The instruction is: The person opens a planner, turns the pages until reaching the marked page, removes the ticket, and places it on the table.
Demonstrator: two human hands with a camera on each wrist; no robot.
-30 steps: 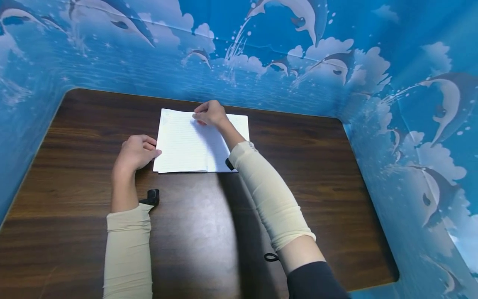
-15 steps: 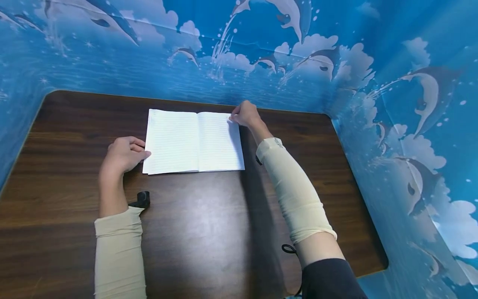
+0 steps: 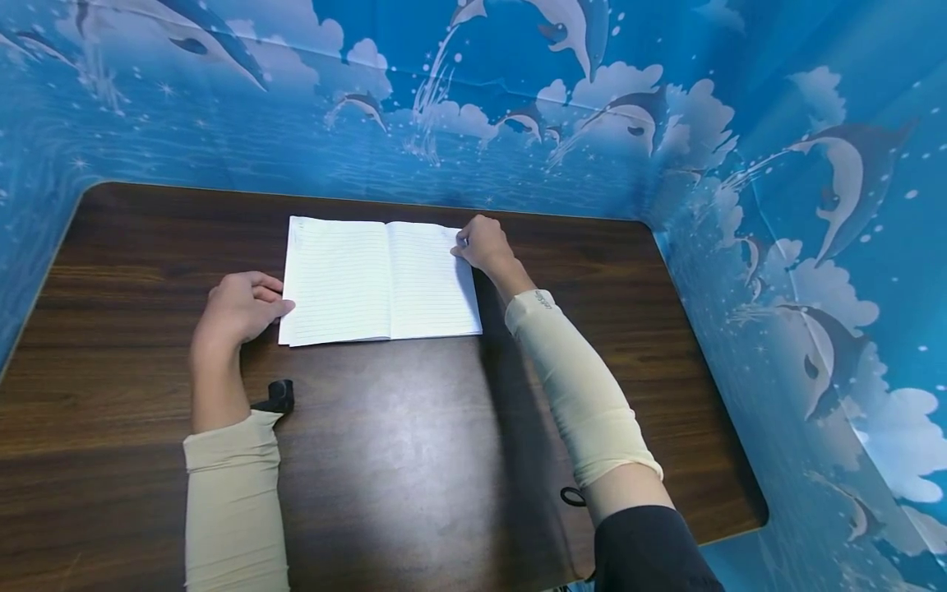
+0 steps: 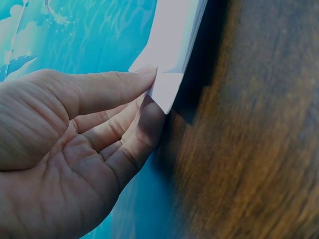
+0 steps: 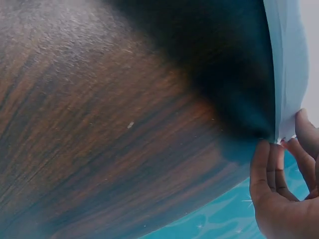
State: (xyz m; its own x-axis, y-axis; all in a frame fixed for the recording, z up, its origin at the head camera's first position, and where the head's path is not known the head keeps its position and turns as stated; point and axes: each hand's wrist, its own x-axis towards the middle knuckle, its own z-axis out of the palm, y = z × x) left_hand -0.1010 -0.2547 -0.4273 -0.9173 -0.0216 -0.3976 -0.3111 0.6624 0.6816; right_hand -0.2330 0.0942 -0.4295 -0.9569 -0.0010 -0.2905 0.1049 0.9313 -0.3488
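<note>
Book (image 3: 340,284): lying spread on the wood-grain bench (image 3: 392,436), ruled pages up, fold running from far edge to near edge (near = the person's side). At the book's near left corner a lower sheet peeps out past the upper one.

Left hand (image 3: 238,308): at the book's left edge, toward the near corner. Grip pinches that edge, thumb on the page, fingers at the underside.

Right hand (image 3: 486,244): at the book's far right corner. Grip pinches the corner between thumb and fingers.

Pale sleeves (image 3: 233,501) on both forearms, near side of the book; a dark sleeve (image 3: 651,551) above the right one. Small black piece (image 3: 279,396) at the left wrist, near side of the book's left corner. A bright glare patch shows on the bench, near side of the book. Blue dolphin-print curtain (image 3: 244,140) stands beyond the book and well off to its right.
</note>
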